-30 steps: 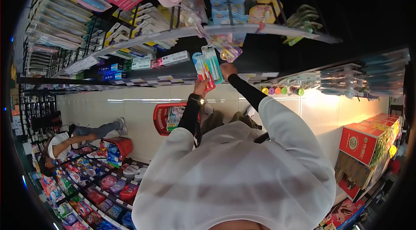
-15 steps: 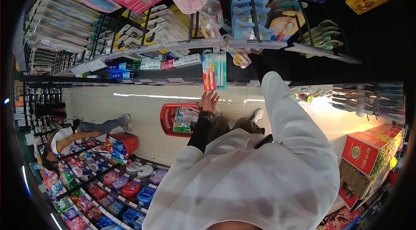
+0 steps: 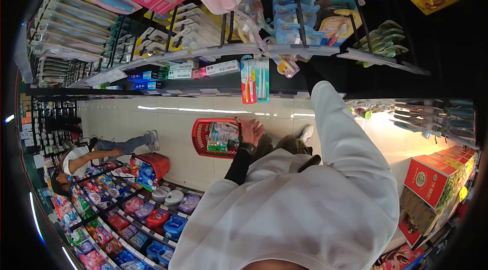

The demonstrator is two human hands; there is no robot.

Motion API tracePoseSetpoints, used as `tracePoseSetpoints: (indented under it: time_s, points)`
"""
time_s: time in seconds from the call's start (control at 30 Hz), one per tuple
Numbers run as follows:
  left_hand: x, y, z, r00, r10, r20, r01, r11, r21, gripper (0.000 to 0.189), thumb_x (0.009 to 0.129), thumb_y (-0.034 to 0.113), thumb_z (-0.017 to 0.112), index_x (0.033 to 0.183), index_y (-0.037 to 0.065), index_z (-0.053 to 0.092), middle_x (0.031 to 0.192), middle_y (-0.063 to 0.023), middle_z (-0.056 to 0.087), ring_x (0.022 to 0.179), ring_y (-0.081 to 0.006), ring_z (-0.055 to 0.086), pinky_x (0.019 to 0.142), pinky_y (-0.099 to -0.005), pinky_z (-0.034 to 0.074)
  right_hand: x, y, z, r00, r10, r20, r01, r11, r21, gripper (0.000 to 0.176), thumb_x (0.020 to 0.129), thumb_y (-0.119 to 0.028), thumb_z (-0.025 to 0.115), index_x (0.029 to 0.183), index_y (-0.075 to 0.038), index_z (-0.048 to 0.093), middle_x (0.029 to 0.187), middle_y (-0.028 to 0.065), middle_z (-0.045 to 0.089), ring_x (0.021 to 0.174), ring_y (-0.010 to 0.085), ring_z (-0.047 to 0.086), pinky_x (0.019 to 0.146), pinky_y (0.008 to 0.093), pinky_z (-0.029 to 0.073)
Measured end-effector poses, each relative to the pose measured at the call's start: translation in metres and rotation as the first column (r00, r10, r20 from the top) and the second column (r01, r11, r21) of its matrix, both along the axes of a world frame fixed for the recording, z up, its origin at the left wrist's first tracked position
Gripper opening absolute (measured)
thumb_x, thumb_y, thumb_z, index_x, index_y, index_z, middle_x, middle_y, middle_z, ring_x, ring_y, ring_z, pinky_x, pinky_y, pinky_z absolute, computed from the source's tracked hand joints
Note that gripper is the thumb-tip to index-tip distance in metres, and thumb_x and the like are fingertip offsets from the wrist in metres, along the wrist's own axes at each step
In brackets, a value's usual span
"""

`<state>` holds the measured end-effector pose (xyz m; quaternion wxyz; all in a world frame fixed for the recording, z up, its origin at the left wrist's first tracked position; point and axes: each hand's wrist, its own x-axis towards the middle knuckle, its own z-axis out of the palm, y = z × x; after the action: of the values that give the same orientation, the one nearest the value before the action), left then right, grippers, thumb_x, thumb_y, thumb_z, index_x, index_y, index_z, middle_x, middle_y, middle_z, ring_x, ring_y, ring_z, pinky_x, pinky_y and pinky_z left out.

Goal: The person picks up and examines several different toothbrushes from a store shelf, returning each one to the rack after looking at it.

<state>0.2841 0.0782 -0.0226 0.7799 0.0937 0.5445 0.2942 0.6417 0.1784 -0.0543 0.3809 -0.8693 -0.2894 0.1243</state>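
Note:
My left hand (image 3: 252, 130), with a watch on its black-sleeved wrist, hovers at the right rim of a red shopping basket (image 3: 199, 138) on the floor. Its fingers are loose and nothing is in it. Packaged goods (image 3: 222, 137) lie in the basket. A toothbrush pack (image 3: 254, 79) hangs from the shelf edge above the hand. My right arm (image 3: 330, 117) in a white sleeve is raised toward the dark shelf, and its hand is hidden.
Shelves of toothbrushes and toothpaste boxes (image 3: 193, 69) fill the wall ahead. A person (image 3: 86, 155) crouches at the left beside another red basket (image 3: 152, 163). Detergent pouches (image 3: 147, 216) line the low shelf. Red cartons (image 3: 432, 178) are stacked at the right.
My left hand let go of the toothbrush pack, which now hangs on the shelf, and dropped to the basket. My right arm rose and its hand went out of sight.

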Motion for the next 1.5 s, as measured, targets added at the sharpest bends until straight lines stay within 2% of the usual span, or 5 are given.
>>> tracePoseSetpoints:
  time_s: [0.47,0.6,0.83,1.0,1.5]
  points:
    - [0.019,-0.012,-0.01,0.985,-0.14,0.104,0.148,0.986,-0.08,0.042,0.088,0.028,0.051,0.121,0.004,0.041,0.117,-0.0111,0.051,0.096,-0.0232,0.054,0.085,-0.0371,0.048,-0.044,-0.094,0.039,0.971,-0.225,-0.08,0.23,0.971,0.061,0.042,0.076,-0.021,0.061,0.112,-0.004,0.048,0.102,0.0221,0.058,0.092,0.0396,0.057,0.08,0.0446,0.045]
    - [0.046,-0.013,0.01,0.96,-0.228,0.163,0.235,0.972,-0.027,0.045,0.089,0.027,0.049,0.127,0.006,0.036,0.122,-0.0124,0.046,0.101,-0.0242,0.052,0.089,-0.0386,0.045,-0.058,-0.128,0.06,0.976,-0.131,0.176,0.167,0.963,-0.213,0.044,0.071,-0.017,0.063,0.111,-0.003,0.049,0.112,0.0203,0.05,0.104,0.037,0.048,0.086,0.0433,0.041]
    - [0.035,-0.02,0.012,0.954,-0.242,0.178,0.251,0.968,-0.029,0.038,0.085,0.028,0.055,0.117,0.01,0.043,0.117,-0.0093,0.051,0.098,-0.0252,0.054,0.086,-0.0382,0.046,-0.066,-0.059,0.087,0.882,0.181,0.434,-0.231,0.971,0.064,0.048,0.066,-0.014,0.067,0.107,0.002,0.05,0.111,0.0202,0.048,0.107,0.0364,0.045,0.088,0.0438,0.039]
    - [0.004,-0.027,0.03,0.964,-0.188,0.188,0.197,0.98,-0.03,0.036,0.085,0.029,0.058,0.115,0.011,0.048,0.111,-0.0076,0.052,0.094,-0.02,0.053,0.082,-0.0337,0.048,-0.07,0.012,0.08,0.876,0.479,0.058,-0.4,0.788,-0.469,0.068,0.066,-0.036,0.07,0.116,0.003,0.046,0.118,0.0187,0.046,0.109,0.0316,0.045,0.09,0.0392,0.04]
    - [-0.06,-0.031,0.032,0.985,0.038,0.17,-0.035,0.999,-0.02,0.04,0.086,0.029,0.057,0.119,0.01,0.047,0.107,-0.0074,0.057,0.091,-0.0208,0.057,0.082,-0.0343,0.049,-0.05,0.034,0.07,0.977,0.211,0.043,-0.119,0.695,-0.709,0.114,0.038,-0.051,0.083,0.128,-0.008,0.026,0.124,0.0212,0.035,0.113,0.0331,0.042,0.09,0.0398,0.043]
